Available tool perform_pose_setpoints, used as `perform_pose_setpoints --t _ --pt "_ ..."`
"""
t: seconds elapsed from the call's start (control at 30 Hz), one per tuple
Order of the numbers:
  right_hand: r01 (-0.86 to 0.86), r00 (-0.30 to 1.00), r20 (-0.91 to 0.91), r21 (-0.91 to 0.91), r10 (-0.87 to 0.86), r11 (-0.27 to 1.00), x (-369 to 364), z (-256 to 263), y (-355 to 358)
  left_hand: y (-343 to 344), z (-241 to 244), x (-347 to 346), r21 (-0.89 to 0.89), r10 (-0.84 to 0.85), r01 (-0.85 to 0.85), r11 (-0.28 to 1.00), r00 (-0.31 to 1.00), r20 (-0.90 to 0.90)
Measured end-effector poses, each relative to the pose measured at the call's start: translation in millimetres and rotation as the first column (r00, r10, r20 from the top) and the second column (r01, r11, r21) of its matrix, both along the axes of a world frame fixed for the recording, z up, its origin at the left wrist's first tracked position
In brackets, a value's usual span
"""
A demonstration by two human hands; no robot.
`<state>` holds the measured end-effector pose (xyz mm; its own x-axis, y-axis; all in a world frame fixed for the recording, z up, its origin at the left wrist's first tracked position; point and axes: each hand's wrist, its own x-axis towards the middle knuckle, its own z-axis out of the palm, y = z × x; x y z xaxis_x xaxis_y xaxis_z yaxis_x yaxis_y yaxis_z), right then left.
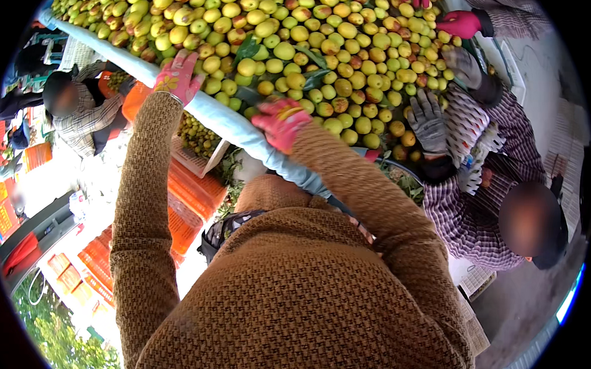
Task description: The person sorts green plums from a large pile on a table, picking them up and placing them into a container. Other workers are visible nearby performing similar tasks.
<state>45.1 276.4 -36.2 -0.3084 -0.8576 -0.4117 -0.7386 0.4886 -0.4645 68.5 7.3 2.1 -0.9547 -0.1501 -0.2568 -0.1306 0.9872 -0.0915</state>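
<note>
A broad heap of yellow-green, partly brown jujube-like fruits (pixel 347 86) lies on a sorting table with a light-blue padded edge (pixel 238 133). My left hand (pixel 179 78), in a pink flowered glove, rests on the fruit beside that edge, its fingers somewhat spread; nothing shows in it. My right hand (pixel 280 123), gloved in pink too, is blurred over the near side of the heap by the edge; whether it holds a fruit cannot be seen. Between and beyond my hands, dark green leaves (pixel 316 79) lie among the fruits.
On the right a co-worker in a checked top reaches grey-gloved hands (pixel 428 123) to the heap, near white foam netting (pixel 466 127). Another person's pink glove (pixel 459 24) is at top right. Below the edge on the left are a crate of small fruits (pixel 197 139) and orange crates (pixel 190 190).
</note>
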Motion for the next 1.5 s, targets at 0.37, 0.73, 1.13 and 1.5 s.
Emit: perform_pose_setpoints --t 0.37,0.73,1.13,1.5 --pt "0.206 0.937 -0.236 -0.222 -0.258 0.953 -40 -26 53 81 -25 -17 0.457 0.15 -0.221 0.862 0.971 0.187" --pt "0.535 0.801 -0.214 -0.161 -0.559 0.829 -55 -38 144 205 -14 36 0.684 -0.425 0.252 0.684 0.901 0.093" --pt "0.482 0.869 -0.014 -0.195 -0.494 0.854 -89 34 2 67 3 41 0.457 -0.08 0.246 0.855 0.932 -0.353" --pt "0.362 0.911 -0.171 -0.098 -0.374 0.927 -121 -12 -115 32 5 20 0.554 0.152 0.112 0.825 0.9 -0.408"
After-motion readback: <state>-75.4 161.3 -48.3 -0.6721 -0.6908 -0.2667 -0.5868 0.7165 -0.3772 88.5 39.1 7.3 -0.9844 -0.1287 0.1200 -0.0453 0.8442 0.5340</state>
